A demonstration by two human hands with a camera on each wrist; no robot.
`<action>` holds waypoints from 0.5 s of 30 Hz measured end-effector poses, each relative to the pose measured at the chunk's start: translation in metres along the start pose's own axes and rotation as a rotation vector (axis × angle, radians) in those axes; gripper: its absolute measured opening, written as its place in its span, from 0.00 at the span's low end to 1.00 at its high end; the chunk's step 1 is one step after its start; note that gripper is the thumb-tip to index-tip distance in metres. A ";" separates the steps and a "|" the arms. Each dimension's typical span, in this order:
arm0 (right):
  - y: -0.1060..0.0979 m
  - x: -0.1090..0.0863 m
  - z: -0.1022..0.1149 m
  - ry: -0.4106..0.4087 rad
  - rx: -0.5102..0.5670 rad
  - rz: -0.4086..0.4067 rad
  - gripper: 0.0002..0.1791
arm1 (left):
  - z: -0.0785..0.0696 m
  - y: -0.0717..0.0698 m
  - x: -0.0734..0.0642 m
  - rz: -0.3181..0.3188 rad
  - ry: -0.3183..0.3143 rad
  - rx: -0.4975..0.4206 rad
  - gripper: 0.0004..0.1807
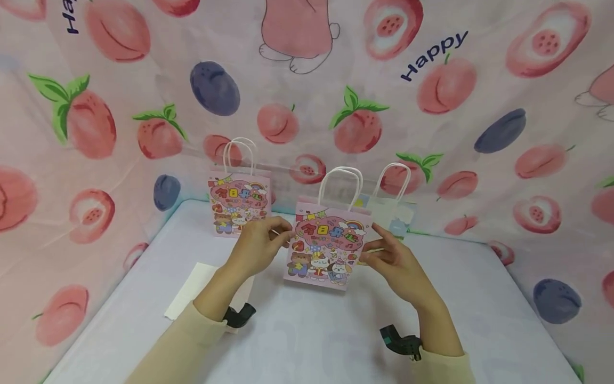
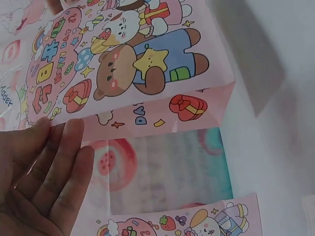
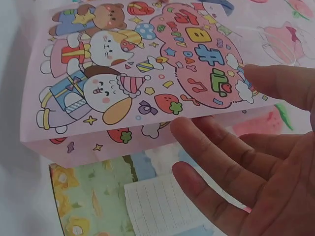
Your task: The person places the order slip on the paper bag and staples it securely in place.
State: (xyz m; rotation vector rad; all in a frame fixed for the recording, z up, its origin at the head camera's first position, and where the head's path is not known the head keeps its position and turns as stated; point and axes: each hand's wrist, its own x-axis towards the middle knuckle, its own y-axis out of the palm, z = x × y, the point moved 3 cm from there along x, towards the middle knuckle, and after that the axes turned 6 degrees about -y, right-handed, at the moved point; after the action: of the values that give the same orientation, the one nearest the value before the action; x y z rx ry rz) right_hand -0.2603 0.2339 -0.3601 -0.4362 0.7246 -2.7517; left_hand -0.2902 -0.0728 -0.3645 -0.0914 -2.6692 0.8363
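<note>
A pink paper gift bag (image 1: 326,250) with white twisted handles and cartoon animals faces me, slightly tilted, its shadow on the table below. My left hand (image 1: 259,245) pinches its left side edge, thumb at the front edge and fingers along the side panel, as the left wrist view shows. At the opposite edge, my right hand (image 1: 393,261) holds the bag with the thumb at the front. Its other fingers lie spread along the side panel (image 3: 108,142). A matching pink bag (image 1: 240,200) stands behind my left hand.
Behind the right hand stands a bag with a painted flower-and-sky print (image 3: 98,196) and a white handle (image 1: 393,176). A white sheet (image 1: 192,282) lies on the table (image 1: 307,341) under my left forearm. A peach-print cloth (image 1: 297,85) hangs around the table.
</note>
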 end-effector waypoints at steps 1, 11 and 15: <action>-0.002 -0.001 0.000 -0.004 -0.002 -0.003 0.42 | -0.001 0.000 0.000 0.014 0.004 -0.009 0.05; -0.012 -0.003 -0.002 -0.022 -0.037 -0.050 0.38 | -0.005 0.004 -0.003 0.151 -0.018 -0.055 0.02; -0.012 -0.003 -0.003 -0.027 -0.043 -0.050 0.35 | -0.002 0.006 -0.004 0.197 -0.027 -0.059 0.03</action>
State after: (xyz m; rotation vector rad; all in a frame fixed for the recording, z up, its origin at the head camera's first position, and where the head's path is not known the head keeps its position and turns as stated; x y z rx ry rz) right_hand -0.2609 0.2461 -0.3574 -0.5059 0.7772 -2.7760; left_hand -0.2863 -0.0671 -0.3670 -0.3648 -2.7430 0.8224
